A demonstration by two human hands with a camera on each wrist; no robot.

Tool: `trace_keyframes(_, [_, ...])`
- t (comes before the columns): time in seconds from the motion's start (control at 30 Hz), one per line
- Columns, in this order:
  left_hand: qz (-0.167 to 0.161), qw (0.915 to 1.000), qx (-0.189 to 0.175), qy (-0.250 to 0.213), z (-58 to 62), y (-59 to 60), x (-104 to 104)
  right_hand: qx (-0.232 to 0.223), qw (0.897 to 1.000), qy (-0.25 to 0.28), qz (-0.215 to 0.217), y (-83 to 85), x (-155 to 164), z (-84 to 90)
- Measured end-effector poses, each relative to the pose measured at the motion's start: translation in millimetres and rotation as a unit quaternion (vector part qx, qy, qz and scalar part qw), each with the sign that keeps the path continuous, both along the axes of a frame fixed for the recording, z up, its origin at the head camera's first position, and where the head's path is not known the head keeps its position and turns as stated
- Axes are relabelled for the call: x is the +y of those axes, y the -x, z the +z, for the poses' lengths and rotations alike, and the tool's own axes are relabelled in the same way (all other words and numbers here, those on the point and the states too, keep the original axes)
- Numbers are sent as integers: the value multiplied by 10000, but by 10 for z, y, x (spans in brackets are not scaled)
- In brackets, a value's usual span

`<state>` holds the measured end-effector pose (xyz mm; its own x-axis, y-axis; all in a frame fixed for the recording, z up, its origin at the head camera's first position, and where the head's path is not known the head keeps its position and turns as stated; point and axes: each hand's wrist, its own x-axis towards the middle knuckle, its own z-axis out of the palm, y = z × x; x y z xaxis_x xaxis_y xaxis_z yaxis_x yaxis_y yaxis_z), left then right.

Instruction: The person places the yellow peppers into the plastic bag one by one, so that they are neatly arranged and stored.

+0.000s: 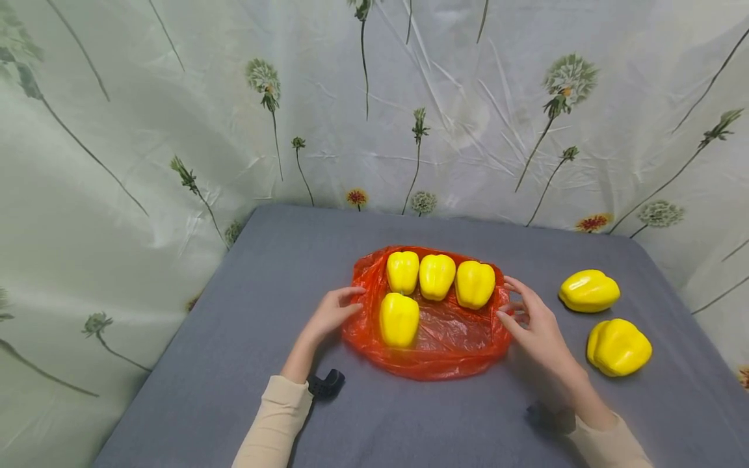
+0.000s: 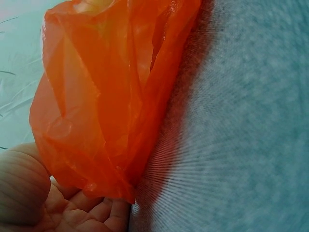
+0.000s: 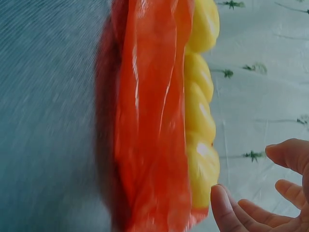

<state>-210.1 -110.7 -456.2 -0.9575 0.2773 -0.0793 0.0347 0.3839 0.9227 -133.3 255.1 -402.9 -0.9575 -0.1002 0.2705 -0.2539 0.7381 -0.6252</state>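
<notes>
Six yellow peppers are counted, with one red bag [image 1: 433,367] spread on the grey tabletop [image 1: 234,364]. The bag's long axis is laid left to right. Four bagged peppers [image 1: 437,277] are held in it, three in a row along the far side and one near left, their long axes seen running near to far. Two loose peppers [image 1: 589,291] are placed to the right, the farther laid lengthwise left to right. The bag's left edge is touched by the relaxed, unclosed left grip [image 1: 330,315]; the right grip [image 1: 537,328] is spread beside its right edge, with nothing grasped.
</notes>
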Motion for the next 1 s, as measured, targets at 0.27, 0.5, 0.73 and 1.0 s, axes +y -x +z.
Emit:
trace_keyframes(0.27, [51, 9999, 61, 151, -13, -15, 38, 292, 9992, 28, -255, -205, 327, 58])
trace_keyframes(0.5, [83, 9999, 23, 107, 0, -27, 35, 413, 9964, -105, -737, -349, 622, 149])
trace_keyframes(0.73, [0, 10000, 64, 48, 16, 0, 14, 621, 9895, -125, -1297, -457, 871, 174])
trace_keyframes(1.0, [-22, 9998, 120, 151, 0, 4, -5, 613, 9779, -436, -1948, -504, 1271, 3])
